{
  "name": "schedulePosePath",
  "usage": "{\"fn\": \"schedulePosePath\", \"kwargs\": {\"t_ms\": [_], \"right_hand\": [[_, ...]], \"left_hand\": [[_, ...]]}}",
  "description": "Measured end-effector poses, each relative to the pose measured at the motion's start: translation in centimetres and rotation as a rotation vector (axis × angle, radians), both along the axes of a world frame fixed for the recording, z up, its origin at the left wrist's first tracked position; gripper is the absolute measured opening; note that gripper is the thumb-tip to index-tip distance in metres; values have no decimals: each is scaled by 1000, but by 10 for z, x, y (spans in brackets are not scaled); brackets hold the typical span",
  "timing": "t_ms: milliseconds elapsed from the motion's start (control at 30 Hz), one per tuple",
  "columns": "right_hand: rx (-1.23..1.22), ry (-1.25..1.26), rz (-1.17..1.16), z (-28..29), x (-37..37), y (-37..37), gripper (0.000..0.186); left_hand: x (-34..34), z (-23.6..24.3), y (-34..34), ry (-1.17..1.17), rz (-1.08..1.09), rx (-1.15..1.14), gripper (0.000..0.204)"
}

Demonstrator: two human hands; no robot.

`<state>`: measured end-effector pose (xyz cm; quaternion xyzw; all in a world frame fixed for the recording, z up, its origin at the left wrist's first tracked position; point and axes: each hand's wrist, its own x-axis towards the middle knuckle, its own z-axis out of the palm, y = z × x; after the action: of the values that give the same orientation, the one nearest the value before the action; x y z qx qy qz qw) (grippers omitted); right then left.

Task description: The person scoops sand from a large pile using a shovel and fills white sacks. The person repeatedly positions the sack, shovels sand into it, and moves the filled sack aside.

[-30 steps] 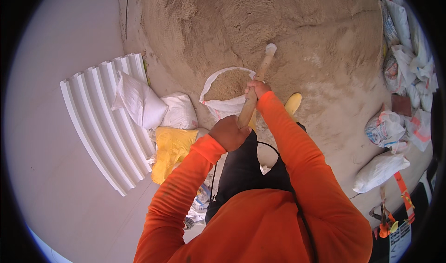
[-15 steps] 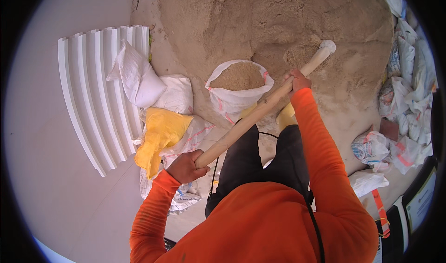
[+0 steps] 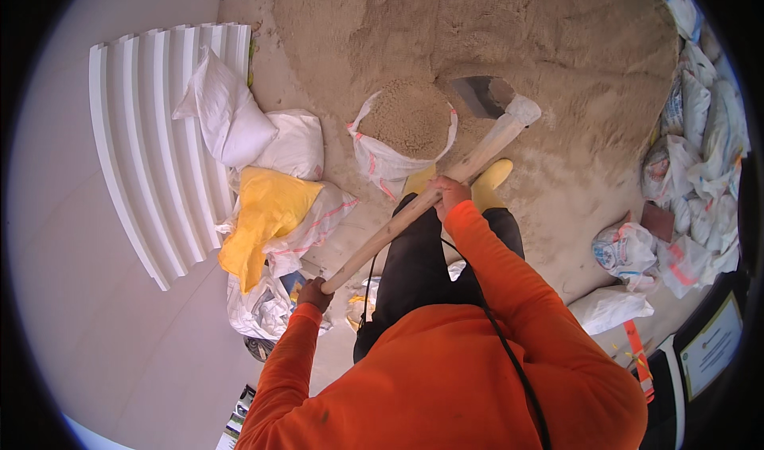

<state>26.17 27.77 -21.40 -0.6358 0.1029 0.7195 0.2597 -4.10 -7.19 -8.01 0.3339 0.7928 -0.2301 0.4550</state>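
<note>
Both my hands grip the wooden handle of a hoe (image 3: 398, 221), which runs slantwise across my front. My left hand (image 3: 315, 294) is closed round the handle's near end. Further up, my right hand (image 3: 450, 192) is wrapped round the shaft. The hoe's grey metal blade (image 3: 477, 96), with some sand on it, is at the right rim of an open white sack (image 3: 390, 163). Heaped sand (image 3: 411, 116) fills the sack's mouth. My yellow boots (image 3: 492, 181) stand just behind the sack, partly hidden by the handle.
A large sand pile (image 3: 573, 44) spreads across the far side. Left of the sack lie filled white sacks (image 3: 231, 120), a yellow sack (image 3: 267, 211) and white corrugated sheeting (image 3: 143, 148). Several stuffed bags (image 3: 700, 155) line the right side. A black cord (image 3: 509, 346) hangs over my front.
The hoe's head has swung from the sand pile left to the sack's rim, and its blade now shows. My right hand moved left and nearer; the sand in the sack looks higher.
</note>
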Motion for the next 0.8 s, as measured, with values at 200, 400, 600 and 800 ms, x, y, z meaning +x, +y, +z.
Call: {"fn": "schedulePosePath", "kwargs": {"t_ms": [200, 400, 600, 800], "right_hand": [[94, -249, -177, -68, 120, 98, 24], [103, -181, -90, -124, 249, 156, 16], [-5, 558, -483, -152, 493, 216, 40], [326, 94, -823, -214, 514, 183, 58]], "left_hand": [[58, -15, 194, -444, -83, 251, 46], [92, -114, 298, -841, 807, 302, 41], [21, -313, 294, -250, 887, 293, 47], [-70, -479, 270, 177, 614, 471, 58]]}}
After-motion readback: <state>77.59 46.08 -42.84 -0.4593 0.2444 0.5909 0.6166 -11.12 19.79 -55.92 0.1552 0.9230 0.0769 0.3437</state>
